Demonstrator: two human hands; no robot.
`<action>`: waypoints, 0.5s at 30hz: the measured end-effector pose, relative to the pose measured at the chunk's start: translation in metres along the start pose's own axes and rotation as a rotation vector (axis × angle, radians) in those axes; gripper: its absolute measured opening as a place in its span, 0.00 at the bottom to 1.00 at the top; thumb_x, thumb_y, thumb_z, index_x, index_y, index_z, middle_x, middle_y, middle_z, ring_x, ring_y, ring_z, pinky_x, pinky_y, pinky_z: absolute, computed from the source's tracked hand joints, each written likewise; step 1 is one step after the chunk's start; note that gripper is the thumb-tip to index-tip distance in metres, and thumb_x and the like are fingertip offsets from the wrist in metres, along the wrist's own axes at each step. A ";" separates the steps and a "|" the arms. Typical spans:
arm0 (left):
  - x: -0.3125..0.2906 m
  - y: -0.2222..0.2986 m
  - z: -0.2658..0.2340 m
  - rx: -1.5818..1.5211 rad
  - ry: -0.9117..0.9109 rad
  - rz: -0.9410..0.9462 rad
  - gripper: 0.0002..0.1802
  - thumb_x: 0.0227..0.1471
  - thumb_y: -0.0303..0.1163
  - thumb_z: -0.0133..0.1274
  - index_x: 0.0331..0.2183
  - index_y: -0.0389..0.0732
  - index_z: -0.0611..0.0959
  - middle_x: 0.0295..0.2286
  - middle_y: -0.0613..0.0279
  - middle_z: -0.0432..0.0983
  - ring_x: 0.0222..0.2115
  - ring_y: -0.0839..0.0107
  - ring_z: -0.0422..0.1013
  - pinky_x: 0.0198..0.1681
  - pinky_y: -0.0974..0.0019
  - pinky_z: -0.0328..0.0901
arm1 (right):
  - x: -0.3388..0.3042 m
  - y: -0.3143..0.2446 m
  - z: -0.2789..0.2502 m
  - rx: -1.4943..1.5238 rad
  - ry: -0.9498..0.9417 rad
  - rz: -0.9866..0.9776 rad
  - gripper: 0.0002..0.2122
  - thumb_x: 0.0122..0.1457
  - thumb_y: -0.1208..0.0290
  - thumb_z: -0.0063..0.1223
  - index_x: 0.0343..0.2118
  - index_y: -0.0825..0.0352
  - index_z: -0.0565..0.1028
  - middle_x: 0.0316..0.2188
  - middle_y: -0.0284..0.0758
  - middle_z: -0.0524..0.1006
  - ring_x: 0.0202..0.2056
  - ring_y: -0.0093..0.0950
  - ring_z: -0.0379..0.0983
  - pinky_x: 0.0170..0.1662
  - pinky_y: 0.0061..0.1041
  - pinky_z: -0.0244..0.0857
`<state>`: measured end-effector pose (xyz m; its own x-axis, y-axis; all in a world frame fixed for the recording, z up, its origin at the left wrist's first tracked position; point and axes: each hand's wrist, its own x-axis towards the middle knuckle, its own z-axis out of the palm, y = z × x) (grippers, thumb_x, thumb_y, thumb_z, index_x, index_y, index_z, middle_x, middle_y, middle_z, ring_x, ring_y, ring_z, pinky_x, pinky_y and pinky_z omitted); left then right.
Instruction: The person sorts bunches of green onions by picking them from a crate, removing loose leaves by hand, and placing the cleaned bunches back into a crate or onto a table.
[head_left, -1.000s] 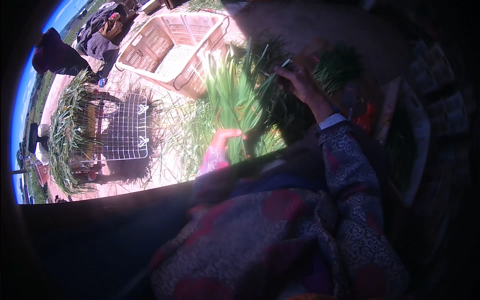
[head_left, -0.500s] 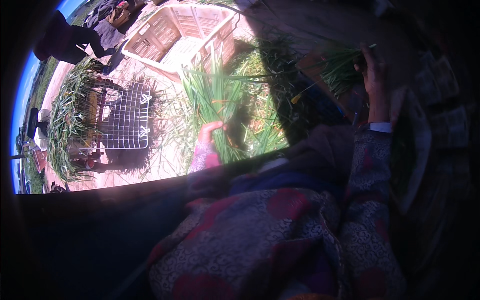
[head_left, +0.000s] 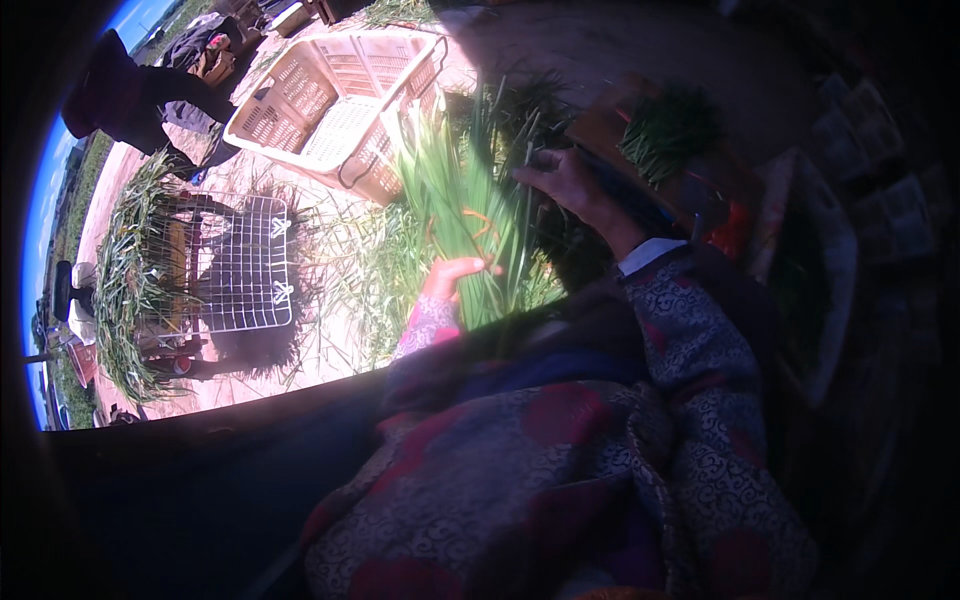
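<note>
In sunlight ahead of me, my left hand (head_left: 460,275) is closed round the lower part of a bunch of long green leafy stalks (head_left: 465,190), which look like garlic chives. They fan out upward and away from me. My right hand (head_left: 575,185) is just right of the bunch, in shadow, with thumb and fingers drawn together. Whatever it may pinch is too dark to make out. Farther right, a trimmed-looking green bundle (head_left: 672,130) lies on a brown board (head_left: 597,125), apart from both hands.
A pale plastic crate (head_left: 375,165) stands beyond the bunch. To the left is a white wire rack (head_left: 240,260) with cut greens (head_left: 140,270) draped over it. Another person's dark-clad legs (head_left: 180,95) show at far left. Loose stalks litter the ground; a red object (head_left: 735,230) lies by the board.
My right hand has come left from the green bundle on the board, leaving it there, to the side of the bunch. My left hand keeps its hold on the bunch.
</note>
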<state>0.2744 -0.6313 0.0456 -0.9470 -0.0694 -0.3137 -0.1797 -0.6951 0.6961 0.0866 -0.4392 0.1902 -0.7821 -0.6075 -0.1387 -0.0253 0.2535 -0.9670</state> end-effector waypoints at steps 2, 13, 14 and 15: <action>-0.001 0.000 -0.012 0.064 0.074 0.040 0.15 0.45 0.22 0.59 0.37 0.23 0.82 0.30 0.47 0.81 0.29 0.58 0.79 0.38 0.59 0.74 | 0.004 0.005 -0.004 0.240 -0.020 0.014 0.11 0.58 0.65 0.62 0.38 0.66 0.80 0.25 0.28 0.78 0.23 0.15 0.71 0.24 0.18 0.64; 0.002 0.004 -0.060 -0.085 0.041 0.069 0.20 0.48 0.26 0.56 0.41 0.20 0.78 0.24 0.53 0.75 0.25 0.64 0.71 0.36 0.65 0.68 | -0.019 0.020 -0.073 -0.225 -0.177 0.153 0.13 0.64 0.64 0.55 0.42 0.69 0.79 0.32 0.31 0.79 0.28 0.20 0.73 0.34 0.21 0.67; -0.004 0.005 -0.049 -0.108 0.048 0.066 0.20 0.48 0.26 0.56 0.41 0.20 0.78 0.24 0.52 0.75 0.25 0.64 0.71 0.36 0.65 0.68 | -0.019 0.037 -0.061 -0.473 -0.158 0.059 0.13 0.63 0.63 0.56 0.42 0.69 0.80 0.33 0.32 0.80 0.30 0.21 0.74 0.36 0.22 0.68; -0.005 0.008 -0.035 -0.124 0.043 0.054 0.21 0.48 0.26 0.56 0.41 0.19 0.78 0.24 0.52 0.75 0.26 0.64 0.71 0.36 0.65 0.69 | -0.023 0.051 -0.054 -0.717 -0.121 -0.031 0.14 0.62 0.63 0.58 0.41 0.70 0.80 0.34 0.34 0.81 0.31 0.22 0.75 0.39 0.23 0.69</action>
<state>0.2874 -0.6615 0.0298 -0.9417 -0.1373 -0.3073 -0.0923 -0.7727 0.6281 0.0698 -0.3716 0.1560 -0.7009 -0.6911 -0.1764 -0.4806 0.6403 -0.5992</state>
